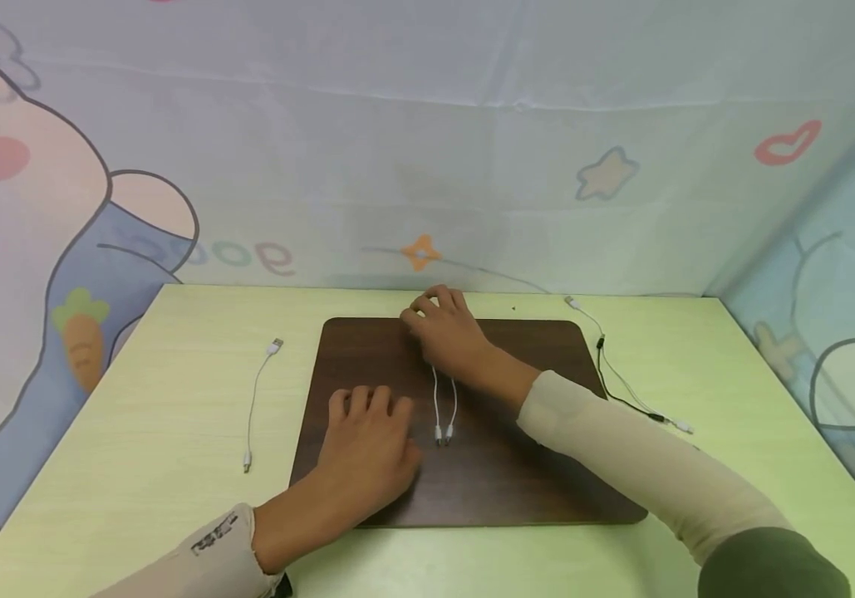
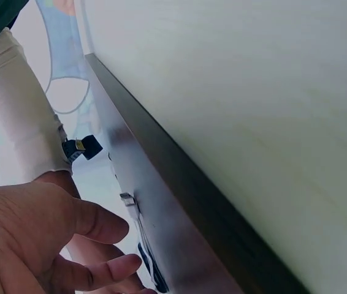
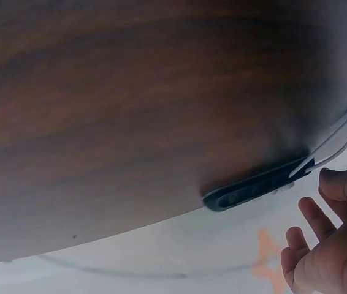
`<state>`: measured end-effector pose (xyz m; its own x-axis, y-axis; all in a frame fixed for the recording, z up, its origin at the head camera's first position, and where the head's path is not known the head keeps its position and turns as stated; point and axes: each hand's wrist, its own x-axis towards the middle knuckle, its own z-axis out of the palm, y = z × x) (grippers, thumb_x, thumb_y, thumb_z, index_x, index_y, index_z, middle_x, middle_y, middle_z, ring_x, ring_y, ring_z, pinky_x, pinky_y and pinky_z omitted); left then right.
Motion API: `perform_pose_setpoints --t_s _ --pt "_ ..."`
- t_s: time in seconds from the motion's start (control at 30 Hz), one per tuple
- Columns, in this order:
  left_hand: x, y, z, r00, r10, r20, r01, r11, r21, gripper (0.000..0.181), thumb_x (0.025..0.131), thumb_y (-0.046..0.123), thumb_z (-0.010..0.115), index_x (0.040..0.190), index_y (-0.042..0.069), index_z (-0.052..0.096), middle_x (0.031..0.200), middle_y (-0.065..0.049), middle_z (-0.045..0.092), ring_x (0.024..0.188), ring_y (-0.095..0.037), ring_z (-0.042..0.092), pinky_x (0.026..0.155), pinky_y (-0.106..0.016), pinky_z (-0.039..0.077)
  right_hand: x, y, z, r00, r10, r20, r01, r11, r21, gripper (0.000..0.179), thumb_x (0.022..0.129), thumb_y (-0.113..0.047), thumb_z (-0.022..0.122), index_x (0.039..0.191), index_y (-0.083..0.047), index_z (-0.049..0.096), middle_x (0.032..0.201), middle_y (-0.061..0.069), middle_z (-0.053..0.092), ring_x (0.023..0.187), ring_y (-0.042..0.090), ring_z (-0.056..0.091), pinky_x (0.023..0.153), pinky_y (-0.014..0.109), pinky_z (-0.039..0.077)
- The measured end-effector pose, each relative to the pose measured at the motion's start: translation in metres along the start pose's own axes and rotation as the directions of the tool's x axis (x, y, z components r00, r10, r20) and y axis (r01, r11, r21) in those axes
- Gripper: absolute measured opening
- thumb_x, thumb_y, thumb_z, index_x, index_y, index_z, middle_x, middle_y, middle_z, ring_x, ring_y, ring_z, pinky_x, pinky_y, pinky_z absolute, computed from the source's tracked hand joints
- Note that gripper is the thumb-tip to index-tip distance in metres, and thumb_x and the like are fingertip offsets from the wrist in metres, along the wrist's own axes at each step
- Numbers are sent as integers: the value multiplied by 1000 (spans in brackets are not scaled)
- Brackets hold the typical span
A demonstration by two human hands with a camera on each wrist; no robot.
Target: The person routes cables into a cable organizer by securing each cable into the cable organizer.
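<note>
On the dark brown board [image 1: 509, 490], two white cables [image 1: 436, 399] run toward me, their plug ends side by side. At their far end lies a slim black strip [image 3: 253, 188] with a rounded end, in the right wrist view; in the head view my right hand [image 1: 448, 336] hides it. That hand is close beside the strip, fingers bent loosely and apart from it. My left hand [image 1: 367, 453] is over the board's left part, left of the plugs. Its thumb and fingers [image 2: 103, 222] are apart with nothing between them in the left wrist view.
A short white USB cable [image 1: 253, 399] lies on the pale table [image 1: 135, 448] left of the board. To the right lie another white cable [image 1: 625, 384] and a black cable [image 1: 606, 384], crossing near one end. A printed cloth [image 1: 367, 166] hangs behind the table.
</note>
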<state>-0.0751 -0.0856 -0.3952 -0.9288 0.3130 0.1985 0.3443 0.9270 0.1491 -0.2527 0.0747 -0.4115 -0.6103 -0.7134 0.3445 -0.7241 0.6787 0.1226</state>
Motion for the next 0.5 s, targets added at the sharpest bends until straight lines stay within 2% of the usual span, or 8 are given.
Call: perform_pose_setpoints --t_s 0.23,0.5 --pt "-7 -11 -3 999 -39 0 39 999 8 16 97 17 74 94 11 60 102 -12 61 116 -43 58 107 -64 41 5 -8 1 1000 -14 24 14 1000 -12 22 111 -7 69 131 -13 72 135 12 74 139 41 61 117 61 51" --pt "-16 -26 -7 996 -83 17 83 996 14 16 99 17 73 93 11 59 101 -14 63 111 -43 57 109 -68 41 11 -18 -3 998 -44 37 46 998 -39 21 114 -18 68 135 -15 73 136 9 73 142 39 59 119 58 50"
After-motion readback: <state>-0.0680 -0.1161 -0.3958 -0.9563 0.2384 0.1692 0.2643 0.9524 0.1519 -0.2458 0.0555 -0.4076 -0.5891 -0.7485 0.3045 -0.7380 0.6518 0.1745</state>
